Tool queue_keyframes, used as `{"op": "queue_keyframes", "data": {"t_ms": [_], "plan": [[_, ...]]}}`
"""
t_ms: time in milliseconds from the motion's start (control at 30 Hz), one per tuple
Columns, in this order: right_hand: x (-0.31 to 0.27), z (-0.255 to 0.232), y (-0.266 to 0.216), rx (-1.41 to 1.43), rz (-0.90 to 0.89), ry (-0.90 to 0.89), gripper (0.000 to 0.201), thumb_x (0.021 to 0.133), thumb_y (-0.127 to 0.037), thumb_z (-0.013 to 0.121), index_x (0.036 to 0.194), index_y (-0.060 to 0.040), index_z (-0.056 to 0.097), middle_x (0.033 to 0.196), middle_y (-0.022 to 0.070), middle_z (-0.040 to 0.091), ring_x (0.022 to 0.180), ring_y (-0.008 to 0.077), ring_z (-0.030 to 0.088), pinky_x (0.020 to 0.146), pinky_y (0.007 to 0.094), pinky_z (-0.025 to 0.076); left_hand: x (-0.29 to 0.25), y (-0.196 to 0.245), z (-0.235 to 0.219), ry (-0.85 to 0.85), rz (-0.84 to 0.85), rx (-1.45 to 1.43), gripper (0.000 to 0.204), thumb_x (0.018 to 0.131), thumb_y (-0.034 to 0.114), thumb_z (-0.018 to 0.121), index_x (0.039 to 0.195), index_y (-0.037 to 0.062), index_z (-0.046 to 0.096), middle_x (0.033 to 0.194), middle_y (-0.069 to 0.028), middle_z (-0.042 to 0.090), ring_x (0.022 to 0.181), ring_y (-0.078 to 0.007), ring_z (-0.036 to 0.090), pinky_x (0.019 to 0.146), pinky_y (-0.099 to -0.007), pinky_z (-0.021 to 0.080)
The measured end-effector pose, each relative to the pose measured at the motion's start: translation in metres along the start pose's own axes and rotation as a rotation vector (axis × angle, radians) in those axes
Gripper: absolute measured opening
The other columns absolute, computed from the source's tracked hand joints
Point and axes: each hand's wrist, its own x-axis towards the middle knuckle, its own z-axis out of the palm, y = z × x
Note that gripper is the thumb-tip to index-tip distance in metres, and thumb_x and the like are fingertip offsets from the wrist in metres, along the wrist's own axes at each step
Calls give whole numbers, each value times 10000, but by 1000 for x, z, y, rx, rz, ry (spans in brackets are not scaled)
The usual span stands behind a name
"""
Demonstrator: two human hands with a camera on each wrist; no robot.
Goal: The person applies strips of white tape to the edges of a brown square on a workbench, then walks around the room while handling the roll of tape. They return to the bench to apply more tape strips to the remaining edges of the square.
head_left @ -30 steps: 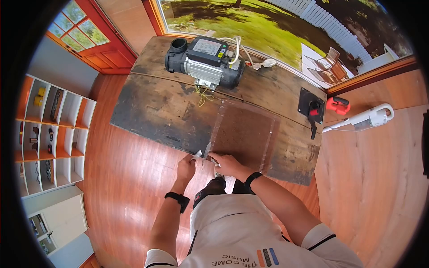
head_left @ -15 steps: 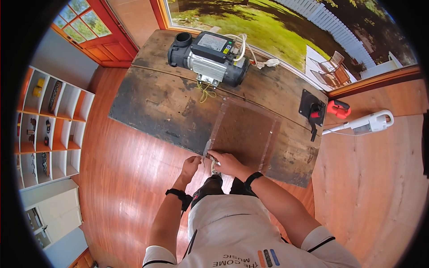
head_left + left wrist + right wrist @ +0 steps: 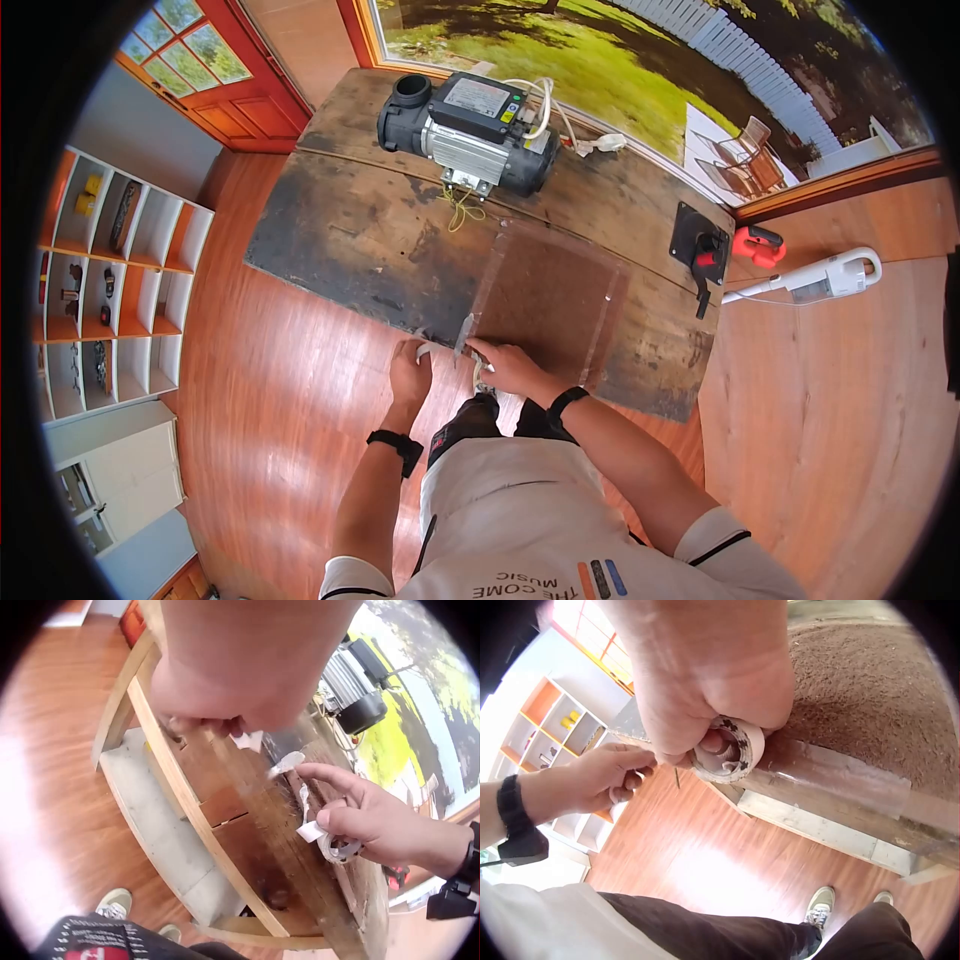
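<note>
My right hand point(image 3: 705, 690) grips a roll of tape point(image 3: 727, 754) at the near edge of the tabletop point(image 3: 350, 240), against the corner of a clear sheet point(image 3: 550, 300) lying on it. Just beside it, my left hand point(image 3: 410, 372) pinches a small white scrap of tape point(image 3: 424, 350) at the same edge. Farther back, a pump motor point(image 3: 470, 130) sits near the window.

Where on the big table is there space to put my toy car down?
Bare wood lies left of the clear sheet, in front of the pump, on the table. A smaller patch lies between sheet and black clamp. The near edge is crowded: left hand, right hand holding tape roll.
</note>
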Motion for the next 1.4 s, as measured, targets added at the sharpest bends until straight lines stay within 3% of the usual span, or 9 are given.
{"op": "queue_keyframes", "data": {"t_ms": [33,100,200,500,733,800,933,1333,1400], "plan": [[0,1,-1,3,2,0,610,794,-135,639,1375,-107,456,1006,232,667,913,419,633,805,485,507,10,15,-3,-3,-1,2,136,806,29,613,931,-14,647,903,-204,631,861,-422,606,758,-433,500],[2,-1,-2,-2,20,-8,616,783,-133,650,1367,-108,456,1001,222,670,899,417,637,793,489,511,31,35,-2,-144,261,30,204,767,14,632,970,24,638,947,-161,615,913,-382,599,783,-424,501],[3,2,-1,-71,36,-13,627,766,-123,664,1358,-109,456,999,212,675,874,416,643,788,496,518,58,54,16,-282,367,195,270,749,22,650,1014,70,630,1008,-108,598,995,-343,579,820,-414,506],[2,6,-1,-87,33,35,645,749,-108,673,1355,-138,455,979,209,681,832,415,650,775,513,516,80,49,32,-510,454,377,285,765,65,663,1040,125,626,1058,-65,574,1060,-294,564,861,-407,517],[2,5,-1,-90,60,10,633,745,-110,678,1341,-140,464,931,216,679,837,427,641,769,524,501,79,35,31,-540,320,184,211,770,37,638,976,82,642,994,-130,594,984,-356,587,826,-429,504],[2,5,-1,-77,49,27,634,746,-116,680,1341,-140,464,927,216,679,838,429,642,771,524,500,75,33,36,-373,293,18,193,765,5,619,947,61,648,974,-151,606,951,-378,594,814,-434,497],[1,1,-4,-94,68,6,636,746,-119,681,1343,-138,462,926,217,679,834,422,644,768,520,501,78,36,38,-354,255,28,212,755,-17,613,950,57,649,994,-141,616,954,-372,596,811,-431,501],[3,-1,1,-40,60,-6,605,774,-126,679,1335,-114,454,962,239,669,877,431,642,790,493,516,86,41,31,-453,616,411,195,720,100,689,905,111,628,959,-45,589,982,-272,591,786,-397,538],[6,-6,6,287,80,38,618,797,-140,674,1362,-96,427,997,260,660,901,441,641,800,478,518,89,43,31,-495,608,456,209,718,100,691,918,108,632,971,-47,593,987,-270,592,785,-395,539]]}}
